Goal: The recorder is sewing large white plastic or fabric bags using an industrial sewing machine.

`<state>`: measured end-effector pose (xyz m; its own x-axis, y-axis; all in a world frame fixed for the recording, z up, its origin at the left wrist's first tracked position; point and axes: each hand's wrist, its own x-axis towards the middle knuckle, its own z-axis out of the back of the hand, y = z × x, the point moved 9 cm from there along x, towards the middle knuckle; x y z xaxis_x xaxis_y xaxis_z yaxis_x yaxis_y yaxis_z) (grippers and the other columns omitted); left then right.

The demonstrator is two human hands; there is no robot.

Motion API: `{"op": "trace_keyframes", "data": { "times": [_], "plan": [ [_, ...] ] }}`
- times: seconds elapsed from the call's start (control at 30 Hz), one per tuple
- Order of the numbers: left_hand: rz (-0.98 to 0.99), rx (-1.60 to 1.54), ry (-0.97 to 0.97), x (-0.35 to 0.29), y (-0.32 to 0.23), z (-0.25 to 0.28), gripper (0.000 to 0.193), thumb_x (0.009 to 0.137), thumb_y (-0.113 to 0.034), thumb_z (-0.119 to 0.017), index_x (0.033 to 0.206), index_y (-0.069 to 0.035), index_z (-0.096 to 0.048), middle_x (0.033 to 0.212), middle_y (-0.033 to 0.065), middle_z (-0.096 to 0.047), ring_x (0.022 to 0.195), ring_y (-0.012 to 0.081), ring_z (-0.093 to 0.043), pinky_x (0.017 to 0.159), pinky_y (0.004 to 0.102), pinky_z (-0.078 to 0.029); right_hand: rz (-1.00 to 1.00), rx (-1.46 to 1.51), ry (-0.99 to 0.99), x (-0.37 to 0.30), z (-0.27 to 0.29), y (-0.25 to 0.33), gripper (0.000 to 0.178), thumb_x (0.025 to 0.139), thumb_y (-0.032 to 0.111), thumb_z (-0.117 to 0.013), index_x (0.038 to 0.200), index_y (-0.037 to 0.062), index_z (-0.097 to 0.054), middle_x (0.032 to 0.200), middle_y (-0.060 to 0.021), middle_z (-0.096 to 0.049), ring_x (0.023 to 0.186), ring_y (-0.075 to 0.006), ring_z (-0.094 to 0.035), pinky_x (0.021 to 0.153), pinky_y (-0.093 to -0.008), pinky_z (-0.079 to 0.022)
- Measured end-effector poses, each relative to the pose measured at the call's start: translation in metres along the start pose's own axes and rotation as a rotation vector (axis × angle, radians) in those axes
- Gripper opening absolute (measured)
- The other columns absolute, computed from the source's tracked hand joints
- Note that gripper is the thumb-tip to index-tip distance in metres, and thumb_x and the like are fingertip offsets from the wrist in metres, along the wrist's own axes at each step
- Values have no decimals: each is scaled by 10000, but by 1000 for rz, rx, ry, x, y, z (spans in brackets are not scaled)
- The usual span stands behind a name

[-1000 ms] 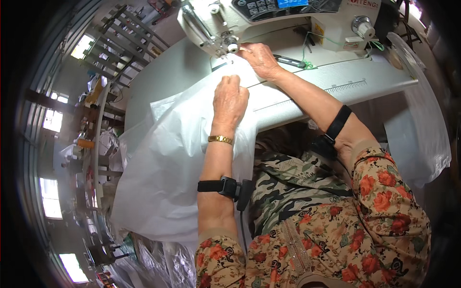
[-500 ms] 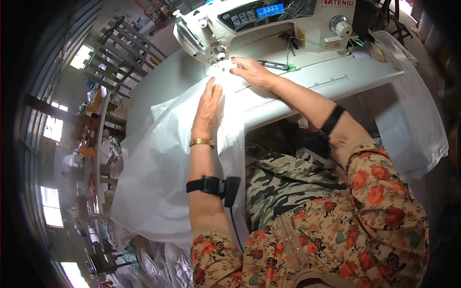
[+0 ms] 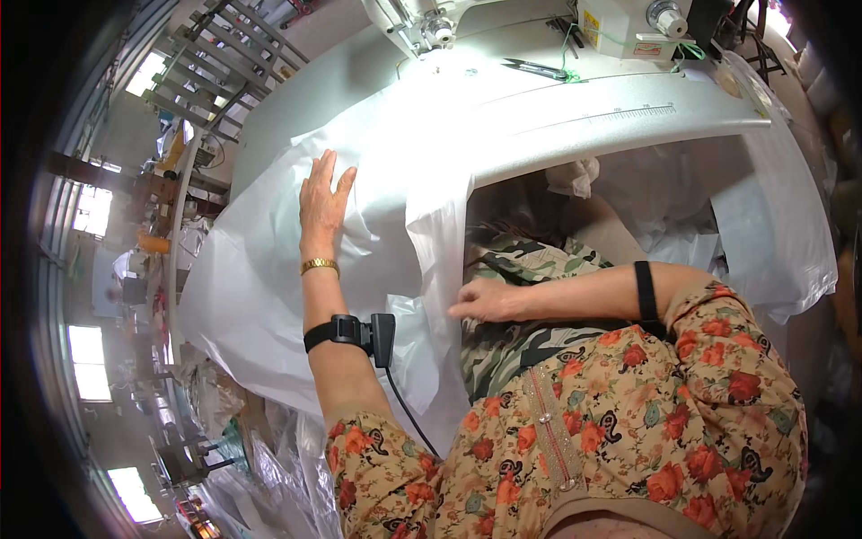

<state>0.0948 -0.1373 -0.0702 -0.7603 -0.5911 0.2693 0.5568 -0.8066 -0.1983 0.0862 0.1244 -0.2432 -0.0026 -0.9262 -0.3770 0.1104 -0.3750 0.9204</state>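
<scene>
Down by the lap, the white sheet [image 3: 256, 301] spills off the desk [image 3: 620, 130], looking light, limp, maybe slippery; its loose near edge seems the place to grab. There's the right hand [image 3: 489, 300], curled at that edge, pinching or not, can't tell! Farther out, the left hand [image 3: 324, 205] lies spread, palm down, on the sheet, below the sewing machine head [image 3: 417, 25].

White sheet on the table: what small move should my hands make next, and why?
Perhaps lift the hanging edge of the white sheet with your right hand, since it is at that edge, below the tabletop, while your left hand is spread over the sheet.
</scene>
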Motion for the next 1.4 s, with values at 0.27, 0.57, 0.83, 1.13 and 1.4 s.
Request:
{"op": "trace_keyframes", "data": {
  "times": [0.27,0.57,0.83,1.13,1.4],
  "plan": [
    [-117,-69,-38,17,-6,6,659,950,-535,-502,1390,-44,-492,1472,118,-455,1411,286,-344,1168,454,-243,523,-345,-222,-14,21,39,120,789,111,-594,842,11,-635,800,-191,-676,739,-294,-674,662,-370,-532],
    [-117,-115,-51,18,-5,3,674,937,-553,-515,1374,-40,-507,1461,124,-469,1407,281,-353,1172,450,-234,506,-1158,122,-17,-39,33,114,736,76,-609,822,1,-616,713,-161,-675,700,-322,-696,596,-427,-541],
    [-79,-288,-78,10,-2,6,585,934,-466,-572,1293,-5,-577,1405,144,-527,1372,289,-407,1155,430,-267,677,-472,-100,-118,51,165,89,774,136,-596,726,66,-569,649,-135,-586,597,-314,-593,558,-405,-486],
    [-164,-197,-178,-13,-12,15,464,934,-386,-612,1207,-12,-632,1304,112,-616,1270,284,-516,1134,412,-305,185,-626,-29,-191,108,-9,176,886,175,-556,890,16,-632,782,-168,-642,754,-345,-637,712,-417,-490],
    [174,-674,-21,-91,-84,43,354,935,-342,-649,985,6,-688,935,95,-705,861,154,-642,766,293,-500,187,-497,-130,-188,116,57,256,920,234,-566,911,-3,-663,822,-165,-685,774,-344,-651,681,-412,-503]
  ]
}}
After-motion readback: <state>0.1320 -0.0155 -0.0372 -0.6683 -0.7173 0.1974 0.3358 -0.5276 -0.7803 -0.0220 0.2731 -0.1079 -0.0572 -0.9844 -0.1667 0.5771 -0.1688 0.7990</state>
